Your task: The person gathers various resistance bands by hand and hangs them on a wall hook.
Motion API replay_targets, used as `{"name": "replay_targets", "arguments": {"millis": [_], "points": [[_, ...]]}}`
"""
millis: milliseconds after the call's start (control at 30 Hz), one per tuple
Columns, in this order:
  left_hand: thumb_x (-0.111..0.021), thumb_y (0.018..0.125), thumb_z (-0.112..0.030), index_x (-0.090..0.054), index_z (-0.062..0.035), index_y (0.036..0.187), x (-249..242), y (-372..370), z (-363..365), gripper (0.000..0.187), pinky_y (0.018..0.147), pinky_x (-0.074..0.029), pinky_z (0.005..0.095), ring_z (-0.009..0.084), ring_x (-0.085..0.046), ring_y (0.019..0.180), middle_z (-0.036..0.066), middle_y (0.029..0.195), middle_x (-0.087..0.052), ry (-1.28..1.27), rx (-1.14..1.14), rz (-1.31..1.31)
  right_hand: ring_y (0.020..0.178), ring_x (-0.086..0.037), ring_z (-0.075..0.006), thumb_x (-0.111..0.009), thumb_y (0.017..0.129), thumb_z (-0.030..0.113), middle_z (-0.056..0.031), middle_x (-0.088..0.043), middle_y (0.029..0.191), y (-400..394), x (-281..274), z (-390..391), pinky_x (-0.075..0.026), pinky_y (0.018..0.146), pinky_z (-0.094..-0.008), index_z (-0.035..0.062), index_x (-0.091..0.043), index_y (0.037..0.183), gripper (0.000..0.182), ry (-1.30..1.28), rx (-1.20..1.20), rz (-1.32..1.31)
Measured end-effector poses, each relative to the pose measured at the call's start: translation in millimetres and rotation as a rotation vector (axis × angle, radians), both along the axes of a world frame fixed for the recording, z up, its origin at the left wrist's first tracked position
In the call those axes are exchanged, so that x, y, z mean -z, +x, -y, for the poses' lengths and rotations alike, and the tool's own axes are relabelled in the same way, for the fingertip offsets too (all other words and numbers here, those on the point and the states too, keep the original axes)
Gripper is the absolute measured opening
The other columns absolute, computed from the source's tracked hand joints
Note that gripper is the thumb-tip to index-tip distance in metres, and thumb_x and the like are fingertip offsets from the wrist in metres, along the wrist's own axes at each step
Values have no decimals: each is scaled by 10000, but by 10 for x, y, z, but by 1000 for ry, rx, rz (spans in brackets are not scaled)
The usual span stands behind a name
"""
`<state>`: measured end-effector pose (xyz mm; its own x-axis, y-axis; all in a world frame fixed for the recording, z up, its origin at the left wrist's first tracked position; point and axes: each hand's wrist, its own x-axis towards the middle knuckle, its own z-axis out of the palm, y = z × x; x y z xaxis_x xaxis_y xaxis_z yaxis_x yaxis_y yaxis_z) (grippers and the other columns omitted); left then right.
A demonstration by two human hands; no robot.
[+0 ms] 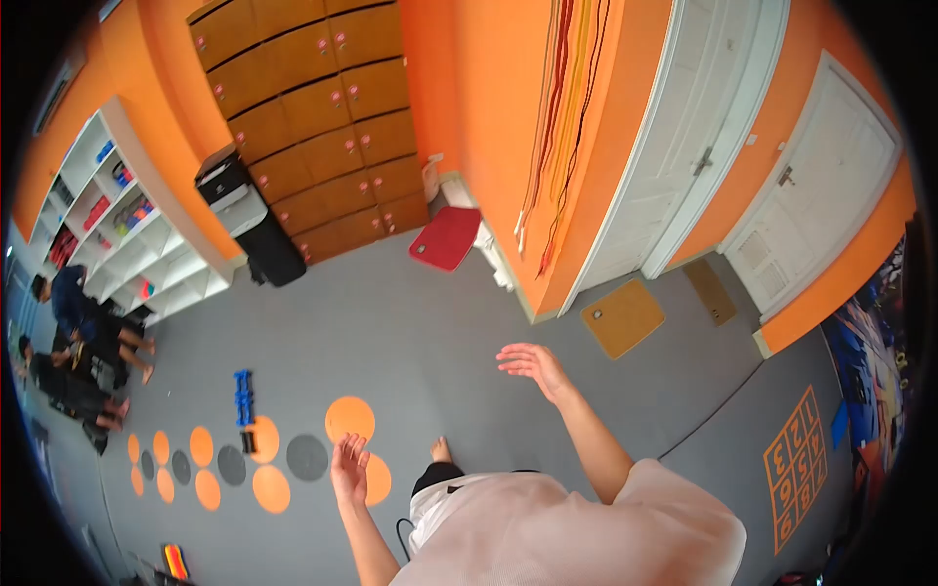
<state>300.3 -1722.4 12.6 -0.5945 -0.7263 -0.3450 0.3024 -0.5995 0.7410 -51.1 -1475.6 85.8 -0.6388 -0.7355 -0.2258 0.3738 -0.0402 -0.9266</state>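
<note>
My left hand point(349, 469) is raised over the floor at the lower centre, fingers apart and nothing in it. It appears in front of the orange floor circles point(349, 418). My right hand point(529, 366) is held out further up and to the right, above the grey floor point(420, 342), with its fingers stretched out and empty. Neither hand touches anything. A bare foot point(441, 450) shows between my arms. Left of my hands, blue dumbbells point(243, 398) lie in a row on the floor beside a small black object point(247, 442).
Wooden lockers point(313, 117), a black-and-silver dispenser point(239, 210) and a white shelf point(161, 234) stand along the walls. Several people point(83, 313) are at the left. A red mat point(445, 238), a tan mat point(623, 317) and white doors point(831, 186) lie ahead and right.
</note>
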Motion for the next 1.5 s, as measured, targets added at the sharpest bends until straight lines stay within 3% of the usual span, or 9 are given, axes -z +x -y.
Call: {"name": "replay_targets", "arguments": {"millis": [300, 533, 733, 900, 967, 1033, 1233, 1367, 1500], "points": [[-410, 949, -254, -502, -50, 1133, -778, -2736, 1631, 290, 832, -426, 312, 177, -561, 1017, 72, 1074, -590, -230, 551, 98, 944, -621, -251, -331, 903, 251, -181, -619, 1058, -1011, -175, 531, -465, 839, -338, -40, -557, 1086, 411, -23, 471, -56], [-428, 947, -247, -532, -63, 1108, -374, -4431, 2044, 265, 832, -427, 297, 168, -573, 1005, 75, 1066, -601, -261, 695, 81, 925, -628, -245, -351, 897, 207, -166, -627, 1041, -2526, 194, 970, -469, 833, -318, -44, -573, 1044, 366, -2, 614, -49], [-446, 938, -280, -515, -66, 1141, -440, -5675, 2282, 303, 859, -413, 330, 191, -549, 1058, 81, 1094, -592, -222, 770, 65, 1044, -584, -230, -386, 893, 155, -156, -610, 1091, -4152, -423, 1810, -436, 905, -332, -54, -539, 1127, 348, -110, 698, -275], [-441, 944, -275, -512, -76, 1151, -421, -6768, 2351, 295, 869, -403, 328, 195, -543, 1074, 78, 1111, -586, -234, 900, 37, 1205, -461, -261, -504, 839, 50, -167, -491, 1273, -5196, -1165, 2284, -362, 998, -376, -50, -444, 1243, 421, 25, 786, -773], [-443, 944, -267, -516, -77, 1143, -435, -7252, 2340, 284, 866, -404, 323, 191, -544, 1068, 70, 1103, -586, -223, 972, 9, 1238, -413, -292, -562, 811, 74, -198, -431, 1314, -5523, -1320, 2364, -348, 1010, -367, -34, -368, 1306, 542, 298, 979, -1080], [-445, 944, -259, -519, -78, 1135, -470, -7755, 2297, 273, 862, -406, 318, 187, -545, 1062, 63, 1095, -587, -213, 1053, -15, 1244, -402, -307, -573, 799, 77, -207, -419, 1321, -5680, -1466, 2444, -333, 1021, -374, -32, -343, 1319, 579, 363, 1042, -1102], [-448, 949, -215, -509, -62, 1174, -620, -9290, 2222, 279, 899, -386, 302, 156, -490, 1134, 51, 1157, -559, -559, 1430, -248, 1227, -421, -331, -570, 801, 80, -226, -434, 1302, -6090, -1435, 2794, -345, 1013, -379, -34, -322, 1324, 590, 354, 1284, -1119], [-432, 942, -200, -376, -31, 1310, -936, -10027, 2059, 408, 964, -350, 338, 237, -435, 1195, 121, 1247, -486, -1069, 1092, -577, 1130, -525, -319, -508, 864, 115, -218, -560, 1159, -6265, -1491, 3030, -392, 964, -385, -42, -361, 1302, 489, 379, 1341, -1086], [-405, 914, -113, -343, -30, 1324, -1334, -10397, 1902, 423, 986, -335, 376, 323, -436, 1191, 178, 1251, -465, -1225, 1084, -852, 1086, -562, -290, -405, 932, 251, -205, -603, 1088, -6346, -1774, 3218, -415, 926, -354, -52, -455, 1222, 423, 270, 1376, -968]]}}
